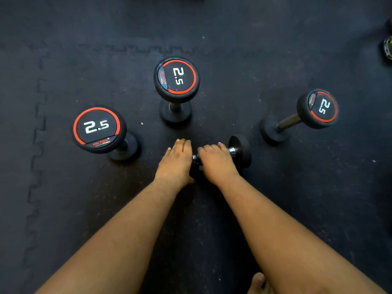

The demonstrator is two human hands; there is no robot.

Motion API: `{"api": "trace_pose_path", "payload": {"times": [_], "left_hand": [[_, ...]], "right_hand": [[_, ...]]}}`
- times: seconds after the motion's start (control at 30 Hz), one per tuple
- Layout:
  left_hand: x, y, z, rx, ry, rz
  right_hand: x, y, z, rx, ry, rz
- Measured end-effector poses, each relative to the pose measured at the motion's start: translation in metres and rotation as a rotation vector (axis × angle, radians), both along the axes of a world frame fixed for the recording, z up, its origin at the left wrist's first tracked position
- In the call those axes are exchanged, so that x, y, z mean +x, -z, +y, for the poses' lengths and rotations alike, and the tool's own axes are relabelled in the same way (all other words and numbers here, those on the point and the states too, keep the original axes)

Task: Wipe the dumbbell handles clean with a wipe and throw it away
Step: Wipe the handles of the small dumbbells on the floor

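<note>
Black rubber floor mats (233, 49) carry four dumbbells: three marked 2.5 stand on end, well apart, and a fourth dumbbell (238, 150) lies on its side under both hands. The right hand (216, 164) curls its fingers over the chrome handle, while the left hand (176, 162) rests with fingers straight on or beside the near head. No wipe shows, so whether any handle is already cleaned cannot be told; judging by this, most of the wiping and the throwing away remain.

Both bare forearms extend forward and converge, the left hand (176, 161) lying palm-down with straight fingers together, the right hand (215, 161) just beside it, palm-down with fingers curled over.
</note>
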State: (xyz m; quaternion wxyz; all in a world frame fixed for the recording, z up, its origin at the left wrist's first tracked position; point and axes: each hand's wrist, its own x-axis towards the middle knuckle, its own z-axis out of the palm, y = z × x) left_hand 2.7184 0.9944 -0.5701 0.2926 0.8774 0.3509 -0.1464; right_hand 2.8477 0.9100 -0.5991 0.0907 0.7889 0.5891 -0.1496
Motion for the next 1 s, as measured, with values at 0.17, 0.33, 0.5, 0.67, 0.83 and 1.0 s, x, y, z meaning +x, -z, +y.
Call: {"api": "trace_pose_path", "payload": {"times": [0.17, 0.33, 0.5, 0.67, 0.83, 1.0], "left_hand": [[-0.001, 0.001, -0.002, 0.009, 0.001, 0.011], [-0.001, -0.001, -0.002, 0.010, -0.003, 0.008], [0.000, 0.002, -0.001, 0.011, 0.008, 0.020], [0.000, -0.001, 0.000, 0.005, -0.014, 0.005], [0.001, 0.000, 0.001, 0.012, -0.004, -0.003], [0.001, -0.003, 0.001, 0.029, -0.007, -0.011]], "right_hand": [[0.007, -0.001, -0.013, 0.034, 0.042, -0.014], [-0.006, 0.007, -0.019, 0.162, -0.061, -0.003], [0.004, 0.011, -0.030, 0.148, 0.086, -0.136], [-0.014, 0.012, -0.021, 0.283, -0.080, 0.057], [0.007, 0.014, -0.032, 0.331, -0.046, 0.063], [-0.043, 0.001, -0.050, 0.663, 0.446, 0.400]]}}
